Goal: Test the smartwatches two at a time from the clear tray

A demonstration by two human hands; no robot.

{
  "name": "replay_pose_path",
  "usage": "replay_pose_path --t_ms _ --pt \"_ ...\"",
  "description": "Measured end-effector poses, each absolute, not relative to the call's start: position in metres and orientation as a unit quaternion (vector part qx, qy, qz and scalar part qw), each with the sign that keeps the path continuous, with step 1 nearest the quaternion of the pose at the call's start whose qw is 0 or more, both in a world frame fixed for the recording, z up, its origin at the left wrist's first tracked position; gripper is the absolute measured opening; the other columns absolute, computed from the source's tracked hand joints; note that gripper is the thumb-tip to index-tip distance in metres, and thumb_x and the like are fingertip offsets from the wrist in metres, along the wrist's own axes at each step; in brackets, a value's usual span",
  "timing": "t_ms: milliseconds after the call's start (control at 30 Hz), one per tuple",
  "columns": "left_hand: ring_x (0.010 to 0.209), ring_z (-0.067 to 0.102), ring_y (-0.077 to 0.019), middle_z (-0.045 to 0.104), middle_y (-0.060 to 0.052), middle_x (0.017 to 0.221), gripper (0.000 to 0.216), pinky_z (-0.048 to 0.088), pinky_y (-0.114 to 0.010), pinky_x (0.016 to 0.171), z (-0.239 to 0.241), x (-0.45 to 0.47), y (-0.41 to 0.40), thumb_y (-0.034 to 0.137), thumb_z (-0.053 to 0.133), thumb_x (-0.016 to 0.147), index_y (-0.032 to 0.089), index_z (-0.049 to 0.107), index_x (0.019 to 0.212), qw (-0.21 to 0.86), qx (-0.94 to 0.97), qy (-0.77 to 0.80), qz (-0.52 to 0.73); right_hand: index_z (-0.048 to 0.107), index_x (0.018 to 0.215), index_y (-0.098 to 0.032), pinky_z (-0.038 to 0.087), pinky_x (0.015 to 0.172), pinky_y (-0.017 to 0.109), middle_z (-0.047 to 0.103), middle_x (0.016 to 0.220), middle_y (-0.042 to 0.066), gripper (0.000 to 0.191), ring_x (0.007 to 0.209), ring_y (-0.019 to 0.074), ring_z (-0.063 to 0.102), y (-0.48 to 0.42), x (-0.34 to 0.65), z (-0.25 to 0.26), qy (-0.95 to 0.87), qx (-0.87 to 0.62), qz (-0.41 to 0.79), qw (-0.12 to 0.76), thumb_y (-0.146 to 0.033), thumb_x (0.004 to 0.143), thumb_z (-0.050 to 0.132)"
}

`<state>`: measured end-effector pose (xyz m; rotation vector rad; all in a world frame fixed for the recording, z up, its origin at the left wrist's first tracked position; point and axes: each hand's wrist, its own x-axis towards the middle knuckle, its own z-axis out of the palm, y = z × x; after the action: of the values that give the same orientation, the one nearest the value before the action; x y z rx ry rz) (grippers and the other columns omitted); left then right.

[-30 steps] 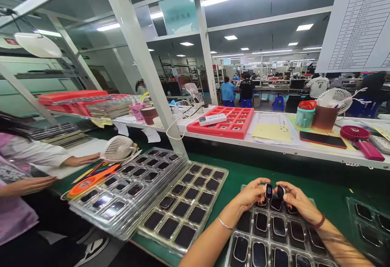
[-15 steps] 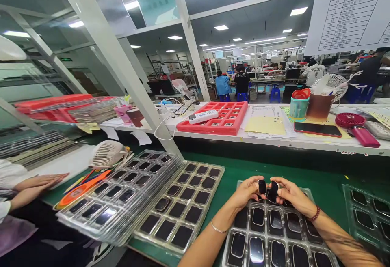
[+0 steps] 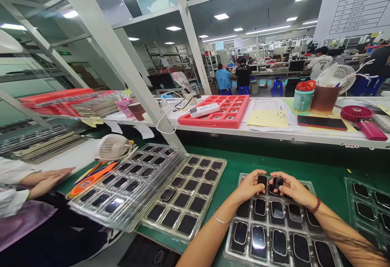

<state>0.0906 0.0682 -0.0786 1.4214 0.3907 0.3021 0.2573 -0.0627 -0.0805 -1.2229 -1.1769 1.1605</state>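
My left hand (image 3: 250,186) pinches a small black device (image 3: 262,180) and my right hand (image 3: 293,188) pinches a second small black device (image 3: 277,182). Both pieces are held low over the far row of a clear plastic tray (image 3: 330,234) with several black devices in its pockets. The tray lies on the green belt (image 3: 240,165) right in front of me. Both wrists wear bracelets.
Stacked clear trays (image 3: 131,188) and one with dark pads (image 3: 191,194) lie to the left. Another tray (image 3: 368,210) is at the right. A co-worker's hands (image 3: 50,177) rest at far left by a white fan (image 3: 112,147) and orange tool (image 3: 88,181). A shelf holds a red tray (image 3: 222,117).
Both hands have lowered the two small black devices from above the tray down to its far row. The co-worker's hands have come together at the left.
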Motion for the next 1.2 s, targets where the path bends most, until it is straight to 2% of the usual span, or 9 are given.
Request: replay_pose_path --t_ms 133,233,333,467,600,700,833,1000,1200 --pt "0.063 0.059 -0.0117 0.059 -0.002 0.078 0.029 0.04 -0.021 0.053 -0.069 0.086 0.068 0.027 0.056 0.077 0.017 0.052 0.104 0.696 0.682 0.183 0.132 0.049 0.104 -0.02 0.047 0.067 0.03 0.064 0.1 0.008 0.027 0.082 0.0187 0.061 -0.064 0.263 -0.072 -0.493 -0.536 0.472 0.498 -0.037 0.083 0.054" --pt "0.073 0.057 -0.0135 0.061 -0.003 0.083 0.012 0.044 -0.025 0.066 -0.051 0.068 0.067 0.022 0.05 0.08 0.017 0.057 0.088 0.552 0.803 0.173 0.142 0.055 0.09 -0.019 0.045 0.071 0.031 0.066 0.09 0.007 0.015 0.082 0.0194 0.06 -0.073 0.28 -0.056 -0.563 -0.605 0.381 0.413 -0.031 0.085 0.049" --pt "0.084 0.055 -0.0168 0.062 -0.002 0.086 0.011 0.042 -0.028 0.076 -0.034 0.042 0.066 0.017 0.05 0.079 0.018 0.06 0.082 0.386 0.894 0.171 0.147 0.061 0.082 -0.019 0.043 0.072 0.031 0.064 0.086 0.005 0.012 0.079 0.0192 0.058 -0.088 0.305 -0.041 -0.629 -0.686 0.228 0.284 -0.023 0.081 0.049" --pt "0.082 0.056 -0.0171 0.063 -0.001 0.085 0.016 0.042 -0.028 0.075 -0.032 0.016 0.061 0.015 0.047 0.079 0.019 0.062 0.086 0.308 0.929 0.192 0.074 0.065 0.078 -0.02 0.04 0.063 0.029 0.065 0.076 0.004 0.016 0.068 0.0185 0.058 -0.105 0.329 -0.035 -0.638 -0.742 0.16 0.13 -0.017 0.077 0.049" --pt "0.09 0.055 -0.0195 0.062 -0.003 0.093 0.019 0.043 -0.031 0.081 -0.037 0.011 0.051 0.018 0.047 0.082 0.021 0.061 0.095 0.235 0.946 0.216 0.055 0.068 0.089 -0.022 0.041 0.062 0.03 0.067 0.087 0.006 0.021 0.075 0.0217 0.062 -0.109 0.323 -0.036 -0.638 -0.756 0.129 0.071 -0.019 0.078 0.051" --pt "0.094 0.053 -0.0204 0.059 -0.005 0.098 0.019 0.043 -0.033 0.084 -0.036 0.02 0.044 0.018 0.047 0.083 0.02 0.06 0.096 0.179 0.955 0.225 0.074 0.068 0.086 -0.021 0.041 0.062 0.031 0.066 0.085 0.008 0.02 0.078 0.024 0.062 -0.109 0.297 -0.034 -0.64 -0.766 0.057 0.041 -0.018 0.079 0.049" --pt "0.106 0.052 -0.0234 0.057 -0.007 0.115 0.017 0.042 -0.039 0.093 -0.038 0.039 0.035 0.017 0.05 0.082 0.02 0.061 0.096 0.16 0.971 0.161 0.068 0.065 0.086 -0.021 0.045 0.067 0.032 0.065 0.087 0.007 0.015 0.082 0.0232 0.061 -0.106 0.249 -0.03 -0.704 -0.707 0.051 0.054 -0.021 0.083 0.05" --pt "0.128 0.037 -0.034 0.044 -0.014 0.138 0.027 0.029 -0.053 0.105 -0.046 0.048 0.028 0.023 0.065 0.074 0.017 0.058 0.099 0.177 0.974 0.135 0.05 0.063 0.091 -0.014 0.048 0.069 0.034 0.062 0.099 0.012 0.015 0.089 0.0259 0.06 -0.095 0.207 -0.044 -0.704 -0.708 0.037 0.031 -0.017 0.081 0.052" --pt "0.128 0.037 -0.0292 0.045 -0.011 0.136 0.026 0.03 -0.047 0.106 -0.047 0.038 0.03 0.013 0.063 0.07 0.018 0.053 0.094 0.233 0.964 0.11 0.069 0.06 0.096 -0.014 0.048 0.074 0.038 0.062 0.1 0.012 0.019 0.093 0.0278 0.057 -0.095 0.194 -0.054 -0.704 -0.709 0.023 0.034 -0.017 0.078 0.056"
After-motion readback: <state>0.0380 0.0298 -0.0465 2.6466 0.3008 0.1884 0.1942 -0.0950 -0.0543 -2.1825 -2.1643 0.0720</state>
